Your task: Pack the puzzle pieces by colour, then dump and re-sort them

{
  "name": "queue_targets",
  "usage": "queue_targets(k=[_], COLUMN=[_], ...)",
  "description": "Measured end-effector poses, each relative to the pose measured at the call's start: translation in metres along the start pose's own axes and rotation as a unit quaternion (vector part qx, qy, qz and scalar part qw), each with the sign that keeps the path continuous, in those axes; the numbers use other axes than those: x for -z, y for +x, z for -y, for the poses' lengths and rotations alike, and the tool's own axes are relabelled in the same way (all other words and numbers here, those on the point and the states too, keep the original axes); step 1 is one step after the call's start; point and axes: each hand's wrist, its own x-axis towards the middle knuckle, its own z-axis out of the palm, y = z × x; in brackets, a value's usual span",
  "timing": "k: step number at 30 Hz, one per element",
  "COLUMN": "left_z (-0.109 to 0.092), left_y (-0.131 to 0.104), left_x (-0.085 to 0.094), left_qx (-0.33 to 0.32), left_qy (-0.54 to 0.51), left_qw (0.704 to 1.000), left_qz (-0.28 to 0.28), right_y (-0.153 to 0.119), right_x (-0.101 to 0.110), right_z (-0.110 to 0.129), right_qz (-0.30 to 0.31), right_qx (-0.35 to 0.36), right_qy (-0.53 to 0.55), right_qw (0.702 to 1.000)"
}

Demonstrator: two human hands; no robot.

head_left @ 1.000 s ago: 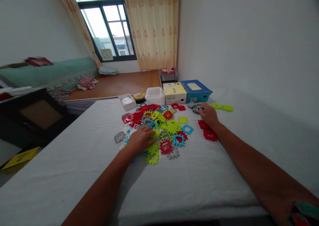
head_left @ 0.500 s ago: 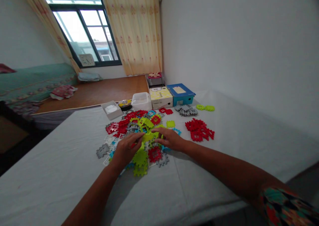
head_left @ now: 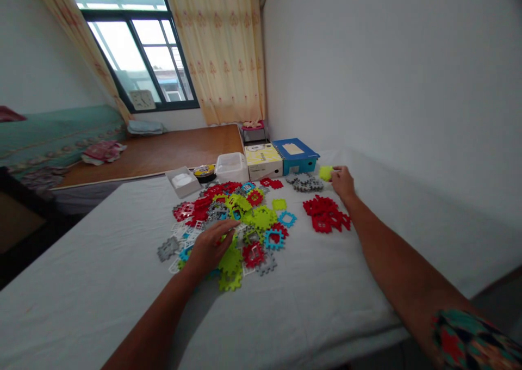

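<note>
A mixed heap of red, grey, white, blue and yellow-green notched plastic pieces [head_left: 230, 258] lies on the white-covered table. My left hand [head_left: 212, 245] rests over the heap's near left side, fingers drawn together; whatever its fingertips may hold is too small to name. Farther right, my right hand [head_left: 343, 183] pinches a yellow-green piece [head_left: 325, 173] at the back of the table. Just left of that piece is a pile of grey pieces [head_left: 305, 182]. Red pieces [head_left: 326, 214] form another pile nearer me, below my right hand.
Behind the heap stand a blue box [head_left: 296, 155], a yellow and white box [head_left: 263, 161], a translucent tub [head_left: 231, 167], a round black container [head_left: 204, 172] and a small white box [head_left: 182, 182]. A wall borders the right side.
My right hand has moved from the heap to the back right and now grips a yellow-green piece there. Blue pieces at the heap's right side are uncovered. My left hand has barely moved.
</note>
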Motion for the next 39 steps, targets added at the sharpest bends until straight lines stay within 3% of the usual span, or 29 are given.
queue_targets(k=[3, 5, 9, 12, 15, 17, 20, 23, 26, 31, 34, 39], left_z=[0.004, 0.007, 0.016, 0.022, 0.022, 0.017, 0.007, 0.001, -0.001, -0.001, -0.003, -0.009], left_y=[-0.001, -0.001, 0.000, 0.001, 0.003, 0.005, 0.006, 0.004, 0.001, -0.001, 0.001, 0.002], left_x=[-0.001, 0.000, 0.010, 0.015, 0.013, 0.012, 0.020, 0.036, 0.048, 0.045, 0.042, 0.036], left_qx=[-0.006, 0.000, 0.040, 0.053, 0.032, 0.017, 0.009, -0.010, -0.037, -0.026, -0.005, 0.039], left_qy=[0.009, 0.020, 0.061, 0.087, 0.104, 0.112, 0.090, 0.025, -0.011, -0.010, -0.014, -0.058], left_qw=[1.000, 1.000, 0.997, 0.993, 0.993, 0.994, 0.990, 0.972, 0.951, 0.949, 0.961, 0.977], left_qz=[0.010, 0.002, -0.037, -0.060, -0.044, -0.005, 0.106, 0.233, 0.308, 0.315, 0.275, 0.204], right_y=[0.022, 0.023, 0.021, 0.022, 0.019, 0.013, 0.000, -0.013, -0.026, -0.056, -0.090, -0.161], right_x=[0.020, 0.023, 0.015, 0.007, -0.001, -0.006, -0.012, -0.016, -0.018, -0.022, -0.024, -0.026], right_z=[-0.045, -0.061, -0.074, -0.080, -0.076, -0.066, -0.046, -0.025, -0.003, 0.042, 0.075, 0.114], right_qz=[0.010, 0.036, 0.038, -0.030, -0.065, -0.053, -0.037, -0.024, -0.001, 0.043, 0.138, 0.337], right_qx=[-0.054, -0.067, -0.041, 0.016, 0.085, 0.136, 0.211, 0.268, 0.313, 0.313, 0.292, 0.348], right_qy=[-0.107, -0.137, -0.157, -0.179, -0.169, -0.160, -0.148, -0.131, -0.110, -0.044, 0.022, 0.085], right_qw=[0.993, 0.988, 0.986, 0.983, 0.980, 0.976, 0.966, 0.954, 0.943, 0.948, 0.946, 0.871])
